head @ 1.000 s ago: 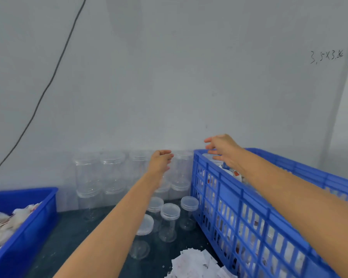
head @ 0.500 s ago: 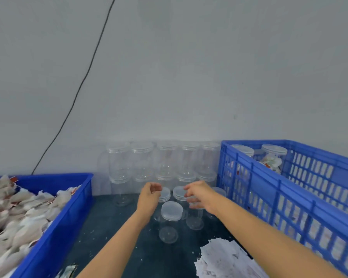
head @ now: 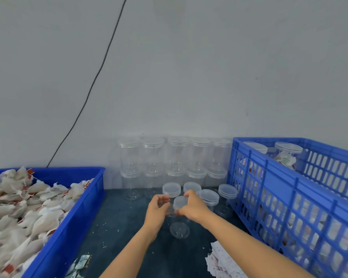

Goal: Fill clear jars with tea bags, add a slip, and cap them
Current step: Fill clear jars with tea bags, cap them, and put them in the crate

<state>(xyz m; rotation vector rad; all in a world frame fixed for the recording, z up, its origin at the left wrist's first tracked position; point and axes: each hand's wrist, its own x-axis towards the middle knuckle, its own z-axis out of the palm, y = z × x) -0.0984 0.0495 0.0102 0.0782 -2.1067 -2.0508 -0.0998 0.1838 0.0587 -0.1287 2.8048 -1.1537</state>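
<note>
An empty clear jar (head: 179,227) stands on the dark table in front of me, its clear lid (head: 180,202) on top. My right hand (head: 193,208) curls its fingers round the lid from the right. My left hand (head: 156,210) curls round the jar's upper body from the left. White tea bags (head: 28,205) with red tags fill the blue bin (head: 68,227) at the left. A heap of white paper slips (head: 223,263) lies at the lower right.
Several capped empty jars (head: 209,196) stand just behind my hands. More empty jars (head: 169,157) are stacked two high against the wall. A slatted blue crate (head: 289,199) at the right holds filled, capped jars (head: 288,155). A black cable (head: 92,85) runs down the wall.
My right hand came away from the blue crate and my left hand from the stacked jars. Both dropped to the near jar and closed on it. My view swung left and down.
</note>
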